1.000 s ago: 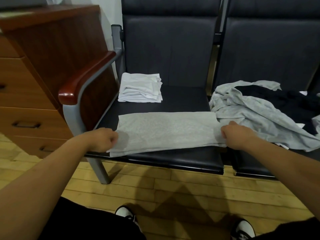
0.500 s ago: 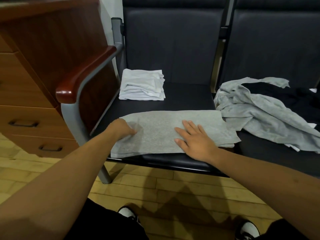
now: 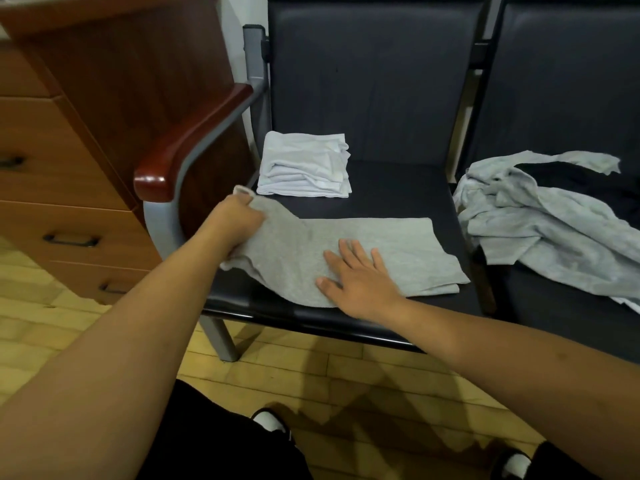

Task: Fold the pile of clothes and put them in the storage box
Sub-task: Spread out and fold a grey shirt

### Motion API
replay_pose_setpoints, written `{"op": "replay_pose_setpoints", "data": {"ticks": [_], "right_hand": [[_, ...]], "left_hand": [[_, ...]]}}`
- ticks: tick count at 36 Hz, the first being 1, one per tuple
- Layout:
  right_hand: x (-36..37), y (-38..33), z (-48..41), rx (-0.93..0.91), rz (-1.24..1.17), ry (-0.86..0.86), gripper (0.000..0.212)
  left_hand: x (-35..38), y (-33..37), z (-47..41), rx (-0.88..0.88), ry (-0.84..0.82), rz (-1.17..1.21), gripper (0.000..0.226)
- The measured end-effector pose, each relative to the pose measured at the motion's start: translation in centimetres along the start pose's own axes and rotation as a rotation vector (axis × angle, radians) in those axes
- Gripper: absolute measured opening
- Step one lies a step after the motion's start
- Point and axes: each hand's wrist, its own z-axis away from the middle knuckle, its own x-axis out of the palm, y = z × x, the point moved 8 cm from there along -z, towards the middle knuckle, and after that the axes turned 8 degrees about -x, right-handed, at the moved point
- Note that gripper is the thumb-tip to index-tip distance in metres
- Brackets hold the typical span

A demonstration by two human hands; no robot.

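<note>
A grey garment (image 3: 391, 247), folded into a long strip, lies across the front of the dark chair seat (image 3: 391, 188). My left hand (image 3: 239, 220) grips its left end and holds that end lifted off the seat. My right hand (image 3: 356, 271) lies flat on the middle of the strip, fingers straight, pressing it down. Behind it, a folded white garment (image 3: 304, 164) rests at the back left of the seat. On the neighbouring seat to the right sits a loose pile of clothes (image 3: 540, 216), grey over black. No storage box is in view.
A wooden armrest (image 3: 187, 143) on a grey metal frame borders the seat on the left. Beyond it stands a wooden chest of drawers (image 3: 69, 140). Wooden floor and my shoes (image 3: 273, 420) are below the seat's front edge.
My right hand left the strip's right end and now lies flat on its middle. My left hand has raised the left end off the seat.
</note>
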Motion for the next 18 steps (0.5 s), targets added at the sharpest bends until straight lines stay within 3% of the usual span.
{"op": "replay_pose_setpoints", "data": {"ticks": [3, 6, 9, 15, 18], "right_hand": [[-1.8, 0.1, 0.1, 0.010, -0.271, 0.011, 0.059], [-3.1, 2.2, 0.3, 0.147, -0.855, 0.090, 0.051], [-4.0, 5.4, 0.8, 0.282, -1.341, 0.234, 0.060], [-4.6, 10.8, 3.7, 0.564, -1.733, 0.371, 0.074], [-4.1, 13.0, 4.7, 0.615, -1.852, 0.384, 0.081]], "left_hand": [[0.4, 3.2, 1.5, 0.099, -0.010, 0.099, 0.047], [1.9, 6.7, 2.9, 0.158, -0.077, 0.244, 0.033], [4.0, 10.0, 3.9, 0.187, -0.152, 0.337, 0.026], [7.8, 15.7, 5.5, 0.235, -0.251, 0.357, 0.037], [10.5, 17.5, 6.9, 0.252, -0.437, 0.357, 0.037]]}}
